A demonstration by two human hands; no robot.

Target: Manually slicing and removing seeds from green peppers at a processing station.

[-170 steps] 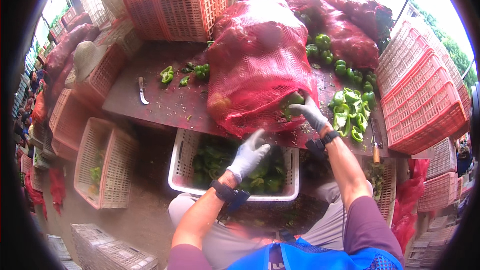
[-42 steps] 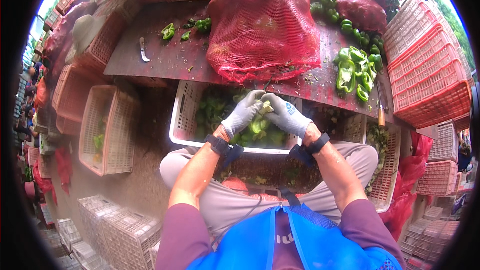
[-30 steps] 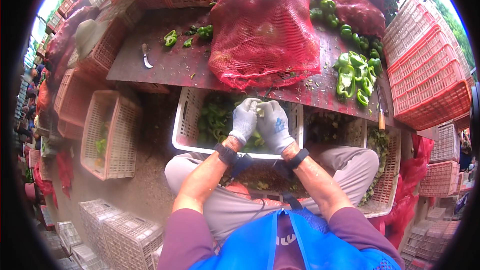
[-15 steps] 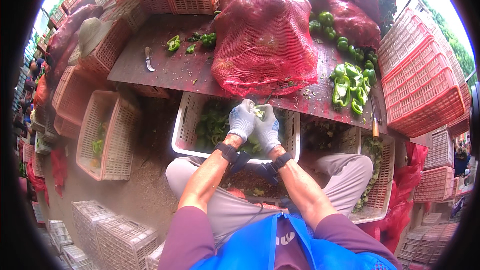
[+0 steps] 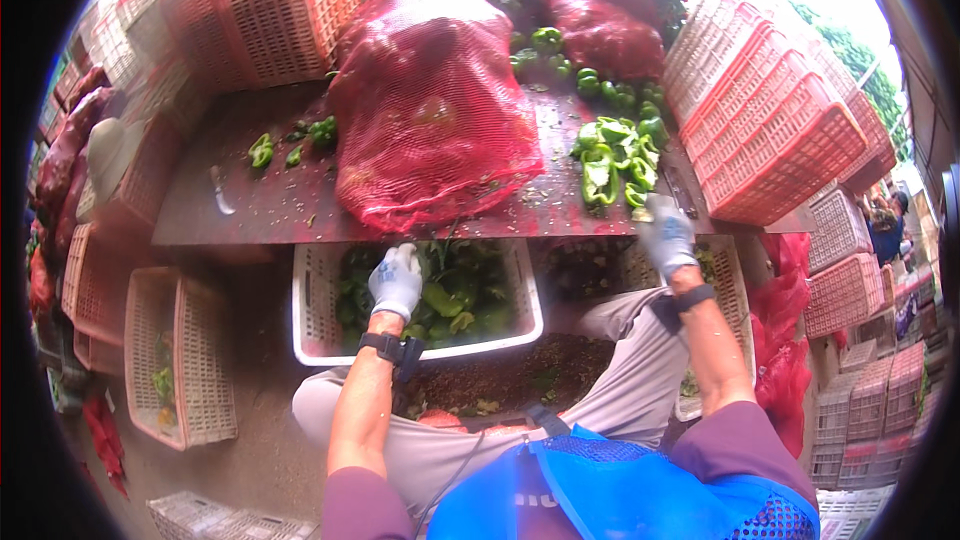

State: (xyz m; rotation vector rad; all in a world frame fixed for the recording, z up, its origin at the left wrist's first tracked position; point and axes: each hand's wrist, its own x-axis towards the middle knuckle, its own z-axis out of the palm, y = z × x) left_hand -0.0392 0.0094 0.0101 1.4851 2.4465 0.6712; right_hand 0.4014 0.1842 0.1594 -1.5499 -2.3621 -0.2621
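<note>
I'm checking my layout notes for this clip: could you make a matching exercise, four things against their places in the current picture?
Things
1. Red mesh sack
2. White crate
3. Curved knife
4. Right hand

Places
A. At the left end of the table
B. Blurred, close to the cut peppers
C. Lower than the tabletop, containing green peppers
D. Around mid-table

Pairs: 1-D; 2-C; 3-A; 4-B

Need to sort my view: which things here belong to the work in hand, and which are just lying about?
Likely in use:
white crate of green peppers, by the left hand
cut peppers and slim dark blade, by the blurred right hand
red mesh sack

Seemingly just lying about:
curved knife
pale hat
stacked crates at right
</note>
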